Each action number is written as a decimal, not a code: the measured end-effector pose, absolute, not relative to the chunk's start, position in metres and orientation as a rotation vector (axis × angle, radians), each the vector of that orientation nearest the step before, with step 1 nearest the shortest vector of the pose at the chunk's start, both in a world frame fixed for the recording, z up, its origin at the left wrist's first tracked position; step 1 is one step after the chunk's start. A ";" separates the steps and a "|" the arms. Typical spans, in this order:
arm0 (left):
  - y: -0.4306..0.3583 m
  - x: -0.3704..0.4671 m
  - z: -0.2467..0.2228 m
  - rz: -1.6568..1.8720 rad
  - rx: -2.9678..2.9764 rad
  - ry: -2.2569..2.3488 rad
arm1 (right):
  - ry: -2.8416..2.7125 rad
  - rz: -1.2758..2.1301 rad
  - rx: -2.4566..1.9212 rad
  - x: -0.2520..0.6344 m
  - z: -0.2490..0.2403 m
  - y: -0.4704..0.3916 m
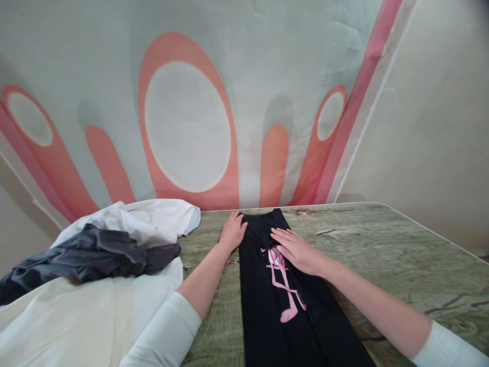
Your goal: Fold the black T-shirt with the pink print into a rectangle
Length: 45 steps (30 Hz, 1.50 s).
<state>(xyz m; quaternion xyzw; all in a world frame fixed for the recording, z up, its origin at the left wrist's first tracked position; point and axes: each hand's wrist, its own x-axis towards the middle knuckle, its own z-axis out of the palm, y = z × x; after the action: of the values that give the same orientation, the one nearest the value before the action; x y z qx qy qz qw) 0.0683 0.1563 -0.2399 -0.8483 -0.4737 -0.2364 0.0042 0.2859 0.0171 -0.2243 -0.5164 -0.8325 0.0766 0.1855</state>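
Observation:
A black garment (263, 306), which looks like a T-shirt folded into a long strip, lies on the wood-patterned table. It bears a pink print (286, 290) of a long-legged figure, its upper part hidden by a fold and my fingers. My left hand (232, 233) rests at the far left corner of the cloth, fingers stretched forward and touching its edge. Flat across the upper part of the garment lies my right hand (296, 251), its fingers extended to the left. Neither hand grips the fabric. The near end of the garment runs out of view.
To the left, a pile holds a white cloth (141, 219), a dark grey garment (103, 252) and a cream cloth (87, 316). The table (401, 244) extends right to a rounded far corner. Behind it stands a wall covering (248, 66) with pink-orange shapes.

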 end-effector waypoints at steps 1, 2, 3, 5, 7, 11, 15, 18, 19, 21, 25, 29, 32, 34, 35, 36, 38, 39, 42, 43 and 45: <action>0.154 0.068 -0.239 -0.777 -2.639 -1.484 | -2.361 0.234 -1.444 0.282 -0.224 0.017; 0.152 0.069 -0.237 -0.805 -2.616 -1.489 | -2.375 0.251 -1.443 0.279 -0.225 0.017; 0.149 0.069 -0.235 -0.823 -2.587 -1.507 | -2.388 0.264 -1.454 0.275 -0.226 0.017; 0.144 0.068 -0.230 -0.839 -2.508 -1.594 | -2.405 0.266 -1.496 0.271 -0.228 0.017; 0.144 0.064 -0.223 -0.839 -2.437 -1.719 | -2.414 0.256 -1.535 0.268 -0.229 0.016; 0.154 0.050 -0.212 -0.817 -2.449 -1.923 | -2.432 0.262 -1.571 0.266 -0.231 0.020; 0.163 0.040 -0.209 -0.848 -2.497 -1.937 | -2.421 0.253 -1.607 0.259 -0.232 0.035; 0.164 0.042 -0.211 -0.840 -2.551 -1.877 | -2.390 0.244 -1.644 0.250 -0.234 0.051; 0.164 0.043 -0.212 -0.835 -2.574 -1.846 | -2.376 0.240 -1.661 0.247 -0.234 0.057; 0.162 0.047 -0.212 -0.819 -2.636 -1.764 | -2.347 0.235 -1.689 0.242 -0.236 0.067; 0.154 0.056 -0.209 -0.757 -2.790 -1.559 | -2.264 0.297 -1.647 0.241 -0.238 0.084; 0.136 0.069 -0.200 -0.612 -2.949 -1.371 | -1.973 0.370 -1.518 0.259 -0.239 0.092; 0.116 0.080 -0.195 -0.431 -3.089 -1.254 | -1.936 0.303 -1.532 0.277 -0.242 0.083; 0.101 0.086 -0.192 -0.360 -3.113 -1.276 | -2.045 0.258 -1.554 0.285 -0.243 0.069; 0.094 0.089 -0.191 -0.346 -3.096 -1.323 | -2.102 0.236 -1.562 0.287 -0.244 0.061; 0.086 0.091 -0.190 -0.348 -3.071 -1.384 | -2.150 0.212 -1.571 0.288 -0.244 0.052; 0.072 0.094 -0.187 -0.351 -3.070 -1.518 | -2.211 0.159 -1.585 0.286 -0.242 0.036; 0.065 0.095 -0.186 -0.338 -3.119 -1.591 | -2.228 0.137 -1.585 0.284 -0.241 0.028; 0.046 0.097 -0.184 -0.350 -3.308 -1.936 | -2.260 0.111 -1.561 0.278 -0.237 0.013; 0.042 0.097 -0.184 -0.385 -3.345 -2.078 | -2.265 0.112 -1.556 0.276 -0.237 0.010; 0.034 0.097 -0.187 -0.465 -3.398 -2.316 | -2.254 0.109 -1.557 0.274 -0.239 0.007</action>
<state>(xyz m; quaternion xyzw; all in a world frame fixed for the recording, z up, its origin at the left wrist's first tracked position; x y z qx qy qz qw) 0.0970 0.0337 -0.1867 -0.7213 -0.4916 -0.0986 -0.4778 0.2736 0.0066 -0.2387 -0.5566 -0.8058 0.0388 0.1984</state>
